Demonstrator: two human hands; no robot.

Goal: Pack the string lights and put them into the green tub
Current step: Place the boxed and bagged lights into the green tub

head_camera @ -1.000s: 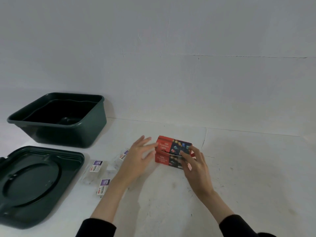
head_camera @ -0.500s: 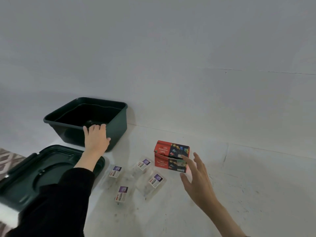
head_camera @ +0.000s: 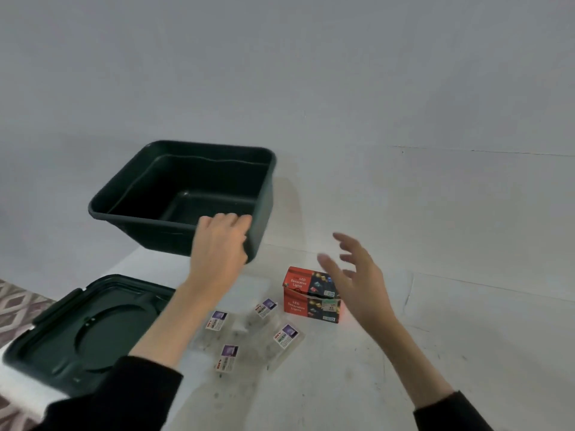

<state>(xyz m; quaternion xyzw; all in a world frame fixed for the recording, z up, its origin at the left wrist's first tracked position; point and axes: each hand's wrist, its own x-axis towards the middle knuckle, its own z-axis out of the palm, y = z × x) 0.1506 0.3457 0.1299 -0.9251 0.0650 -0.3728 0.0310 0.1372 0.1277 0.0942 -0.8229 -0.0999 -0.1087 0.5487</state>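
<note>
The dark green tub (head_camera: 133, 209) is tilted up off the white surface, its open inside facing me and nothing visible in it. My left hand (head_camera: 221, 244) grips its near right rim, fingers curled over the edge. Two red LED decorative lights boxes (head_camera: 303, 293) stand stacked on the surface to the right. My right hand (head_camera: 357, 281) hovers just above and in front of the stack, fingers spread, holding nothing. Several small clear packets with purple labels (head_camera: 266, 307) lie between my arms.
The tub's dark green lid (head_camera: 84, 331) lies flat at the left, partly over a patterned rug (head_camera: 15, 303). A plain white wall stands close behind. The white surface (head_camera: 466, 337) stretches to the right of the boxes.
My left hand has gone from the boxes to the tub's rim and lifted and tilted the tub toward me. My right hand has let go of the boxes and risen.
</note>
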